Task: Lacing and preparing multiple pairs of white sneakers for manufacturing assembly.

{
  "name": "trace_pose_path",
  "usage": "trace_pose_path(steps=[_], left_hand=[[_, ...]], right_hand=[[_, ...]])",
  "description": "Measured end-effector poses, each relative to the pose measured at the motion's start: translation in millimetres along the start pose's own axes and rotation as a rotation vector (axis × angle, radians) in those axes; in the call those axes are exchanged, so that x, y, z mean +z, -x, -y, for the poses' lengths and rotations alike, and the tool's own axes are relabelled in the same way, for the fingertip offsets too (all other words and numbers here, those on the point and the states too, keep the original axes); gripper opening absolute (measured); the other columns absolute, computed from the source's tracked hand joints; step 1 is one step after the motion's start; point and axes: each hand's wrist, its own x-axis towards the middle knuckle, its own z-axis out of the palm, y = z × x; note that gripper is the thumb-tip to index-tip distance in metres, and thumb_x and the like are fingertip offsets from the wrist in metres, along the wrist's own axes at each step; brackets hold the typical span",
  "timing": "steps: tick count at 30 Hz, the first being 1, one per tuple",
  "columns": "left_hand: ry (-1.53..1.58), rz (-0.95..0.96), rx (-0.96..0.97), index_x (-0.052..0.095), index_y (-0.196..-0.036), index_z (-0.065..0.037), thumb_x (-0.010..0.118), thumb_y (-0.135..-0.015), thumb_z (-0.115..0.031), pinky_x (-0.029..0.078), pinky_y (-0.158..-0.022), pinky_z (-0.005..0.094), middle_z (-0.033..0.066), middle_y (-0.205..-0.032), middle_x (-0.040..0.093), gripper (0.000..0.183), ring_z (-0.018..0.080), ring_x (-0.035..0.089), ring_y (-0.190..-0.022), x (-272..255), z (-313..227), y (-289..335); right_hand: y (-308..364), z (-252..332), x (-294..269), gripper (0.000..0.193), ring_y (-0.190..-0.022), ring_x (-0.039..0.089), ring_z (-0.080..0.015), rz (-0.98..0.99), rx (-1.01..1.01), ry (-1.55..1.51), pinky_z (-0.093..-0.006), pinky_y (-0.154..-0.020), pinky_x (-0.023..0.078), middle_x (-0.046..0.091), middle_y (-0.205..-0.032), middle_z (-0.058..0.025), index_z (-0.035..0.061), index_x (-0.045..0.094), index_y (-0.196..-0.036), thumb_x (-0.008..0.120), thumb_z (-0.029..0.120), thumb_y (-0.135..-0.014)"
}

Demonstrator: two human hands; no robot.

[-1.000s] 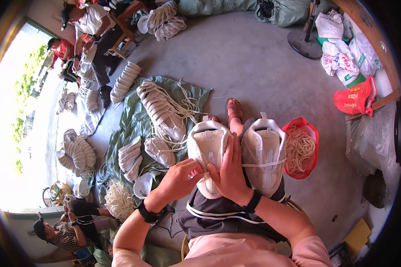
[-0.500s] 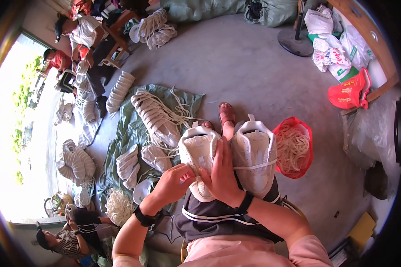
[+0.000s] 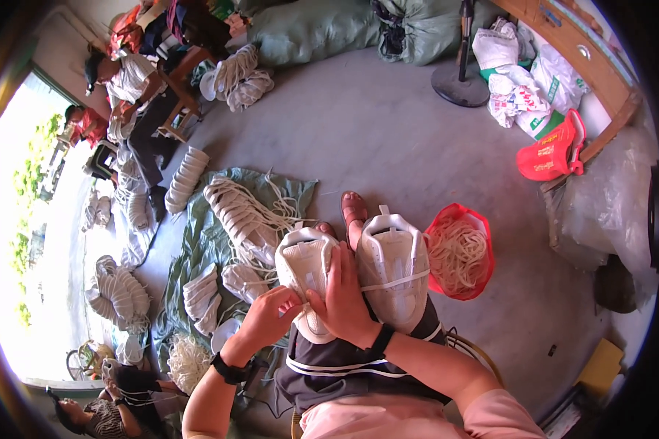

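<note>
Two white upper-like shoes rest on my lap side by side. On the left shoe, my right hand lies along the right side with its fingers stretched out and its thumb over the front part. My left hand is at this shoe's lower left edge, thumb and fingers pinched together; whatever is between them is too small to make out. Beside it, the right shoe has a white lace stretched across it, and neither hand touches it.
Right of my knees stands a red bag of pale laces. Stacked shoe pieces lie on a green sheet at left. Co-workers sit at far left and lower left. A round black stand base is farther off.
The whole view has shifted, so shoes and hands appear slightly farther left and lower. My left hand's fingers have moved a little at the shoe's edge; my right hand keeps its place.
</note>
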Motion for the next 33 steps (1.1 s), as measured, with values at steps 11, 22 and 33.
trace_pose_path(steps=[11,22,33], left_hand=[[-0.07,-0.031,0.031,0.066,-0.092,0.0,0.071,-0.089,-0.01,0.055,-0.075,0.0353,0.0108,-0.087,0.068,0.012,0.0242,0.069,-0.081,16.6,-38.7,57.3],[-0.133,-0.093,0.059,0.067,-0.093,-0.002,0.07,-0.088,-0.015,0.055,-0.076,0.0401,0.0133,-0.087,0.069,0.014,0.0309,0.069,-0.082,29.2,-40.6,133.3],[-0.107,-0.089,0.041,0.069,-0.096,-0.004,0.07,-0.089,-0.019,0.055,-0.077,0.0409,0.0146,-0.088,0.07,0.016,0.0322,0.07,-0.085,23.6,-49.8,176.8]], right_hand=[[51.6,30.2,-30.6,0.093,-0.145,0.019,-0.0606,-0.034,-0.033,0.0,-0.0568,-0.123,0.019,0.013,-0.154,-0.046,-0.019,0.005,-0.151,0.062,0.03,-0.096],[112.8,77.5,-29.6,0.092,-0.146,0.021,-0.0548,-0.06,-0.037,0.043,-0.0529,-0.123,0.022,0.014,-0.158,-0.0402,-0.0187,0.008,-0.151,0.064,0.027,-0.094],[141.7,109.0,-32.5,0.092,-0.145,0.026,-0.055,-0.066,-0.023,0.074,-0.0526,-0.12,0.028,0.016,-0.157,-0.0412,-0.0164,0.008,-0.152,0.062,0.032,-0.096]])
